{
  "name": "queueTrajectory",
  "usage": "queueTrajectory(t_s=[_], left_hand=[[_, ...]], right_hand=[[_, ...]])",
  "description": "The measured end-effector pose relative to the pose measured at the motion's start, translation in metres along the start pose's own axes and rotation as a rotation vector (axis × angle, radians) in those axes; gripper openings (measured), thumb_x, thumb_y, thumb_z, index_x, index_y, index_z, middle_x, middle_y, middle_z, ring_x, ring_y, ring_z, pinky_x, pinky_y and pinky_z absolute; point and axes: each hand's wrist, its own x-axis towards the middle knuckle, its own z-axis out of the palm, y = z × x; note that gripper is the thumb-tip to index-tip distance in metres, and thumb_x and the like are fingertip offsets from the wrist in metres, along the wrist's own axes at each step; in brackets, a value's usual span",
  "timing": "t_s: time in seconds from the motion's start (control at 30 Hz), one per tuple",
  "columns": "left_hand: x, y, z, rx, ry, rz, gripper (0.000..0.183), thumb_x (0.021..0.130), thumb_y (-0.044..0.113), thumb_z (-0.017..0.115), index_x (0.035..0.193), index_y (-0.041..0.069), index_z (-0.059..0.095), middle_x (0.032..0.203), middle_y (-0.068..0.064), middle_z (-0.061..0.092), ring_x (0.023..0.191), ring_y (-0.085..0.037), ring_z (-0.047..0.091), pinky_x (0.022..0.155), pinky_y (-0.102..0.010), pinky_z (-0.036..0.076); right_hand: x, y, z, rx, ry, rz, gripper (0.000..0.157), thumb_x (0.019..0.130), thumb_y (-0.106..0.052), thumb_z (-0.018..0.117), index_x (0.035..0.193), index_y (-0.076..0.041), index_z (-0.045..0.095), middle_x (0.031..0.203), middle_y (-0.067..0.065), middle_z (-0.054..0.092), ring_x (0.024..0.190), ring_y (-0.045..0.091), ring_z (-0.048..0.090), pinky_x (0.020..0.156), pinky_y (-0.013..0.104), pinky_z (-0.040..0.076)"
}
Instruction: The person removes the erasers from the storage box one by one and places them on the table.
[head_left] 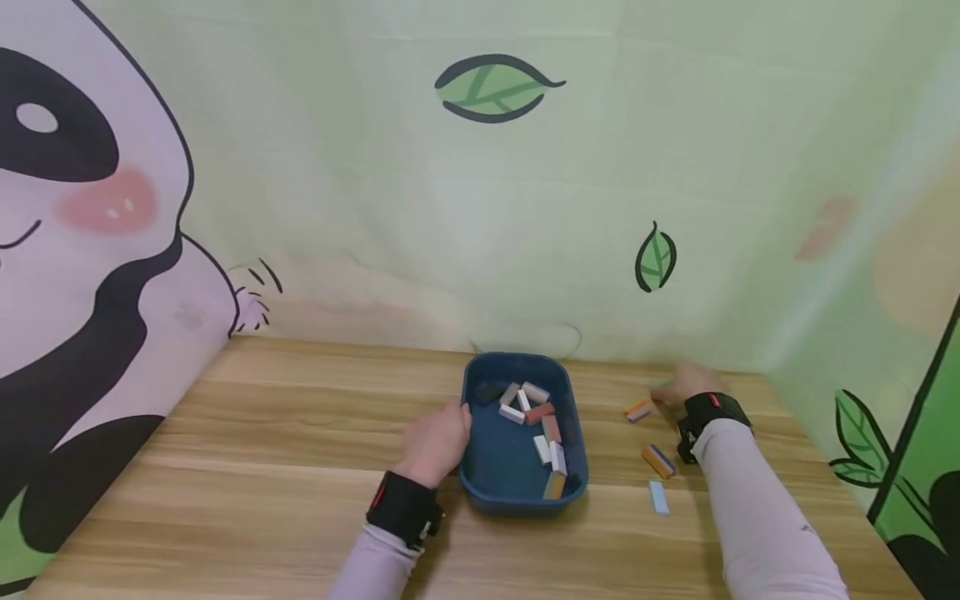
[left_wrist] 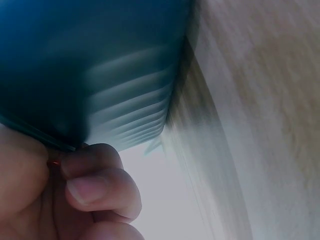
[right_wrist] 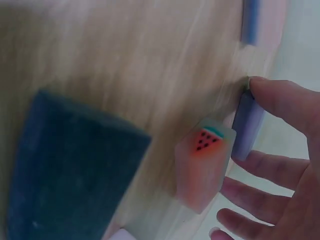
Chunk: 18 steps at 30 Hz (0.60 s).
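Note:
My left hand (head_left: 435, 442) grips the left rim of a dark blue plastic bin (head_left: 495, 467); in the left wrist view its curled fingers (left_wrist: 102, 192) are at the rim. Several small eraser-like blocks in white, grey, reddish and tan lie in the bin. To the right of it, near the wall, my right hand (head_left: 690, 385) reaches down to the table, slightly blurred. The right wrist view shows its thumb and a finger pinching a purple-grey eraser (right_wrist: 248, 125) by its ends. Beside that lies a pinkish eraser (right_wrist: 202, 170) with a watermelon print.
An orange-and-purple block (head_left: 639, 410), an orange-and-blue block (head_left: 658, 461) and a light blue block (head_left: 658, 497) lie right of the bin on the wooden table (head_left: 300, 467). A dark green block (right_wrist: 75, 170) looms close in the right wrist view. A printed cloth wall (head_left: 337, 167) stands behind.

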Motion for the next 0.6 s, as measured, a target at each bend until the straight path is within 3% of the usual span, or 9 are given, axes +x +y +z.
queueTrajectory(t_s=[0.1, 0.3, 0.4, 0.5, 0.6], left_hand=[[0.000, 0.001, 0.001, -0.007, 0.000, 0.009, 0.028, 0.101, 0.021, 0.046, 0.088, 0.002, 0.061, 0.069, -0.018, 0.063, 0.066, -0.039, 0.065, 0.054, -0.051, 0.049], [0.003, 0.001, 0.001, -0.019, -0.035, -0.005, 0.029, 0.102, 0.022, 0.045, 0.093, 0.002, 0.062, 0.071, -0.018, 0.064, 0.069, -0.040, 0.066, 0.056, -0.051, 0.049], [0.004, 0.001, 0.001, -0.024, -0.039, -0.009, 0.028, 0.102, 0.023, 0.045, 0.093, 0.002, 0.062, 0.073, -0.019, 0.064, 0.070, -0.040, 0.066, 0.056, -0.052, 0.048], [0.004, 0.001, 0.002, -0.024, -0.048, -0.015, 0.029, 0.102, 0.023, 0.045, 0.092, 0.002, 0.062, 0.074, -0.019, 0.065, 0.071, -0.040, 0.066, 0.057, -0.052, 0.049], [0.004, 0.000, 0.002, -0.028, -0.061, -0.023, 0.030, 0.103, 0.024, 0.044, 0.092, 0.002, 0.062, 0.075, -0.019, 0.065, 0.072, -0.040, 0.066, 0.059, -0.052, 0.049]], right_hand=[[-0.001, 0.002, -0.001, -0.013, -0.019, 0.031, 0.042, 0.083, -0.047, 0.067, 0.084, -0.006, 0.061, 0.078, 0.011, 0.060, 0.070, 0.031, 0.057, 0.059, 0.044, 0.044], [0.005, 0.005, 0.001, -0.026, -0.059, 0.064, 0.050, 0.081, -0.056, 0.068, 0.082, -0.007, 0.058, 0.083, 0.014, 0.056, 0.079, 0.033, 0.053, 0.065, 0.047, 0.041], [0.010, 0.010, 0.003, -0.026, -0.088, 0.047, 0.068, 0.080, -0.060, 0.068, 0.105, 0.002, 0.058, 0.100, 0.025, 0.057, 0.094, 0.043, 0.053, 0.073, 0.057, 0.042], [0.016, 0.019, 0.005, -0.031, -0.077, -0.007, 0.095, 0.079, -0.065, 0.067, 0.136, 0.006, 0.043, 0.127, 0.037, 0.046, 0.115, 0.056, 0.041, 0.085, 0.070, 0.035], [0.017, 0.021, -0.002, -0.028, -0.058, -0.068, 0.106, 0.080, -0.067, 0.065, 0.146, 0.008, 0.029, 0.137, 0.042, 0.034, 0.122, 0.061, 0.029, 0.091, 0.074, 0.029]])
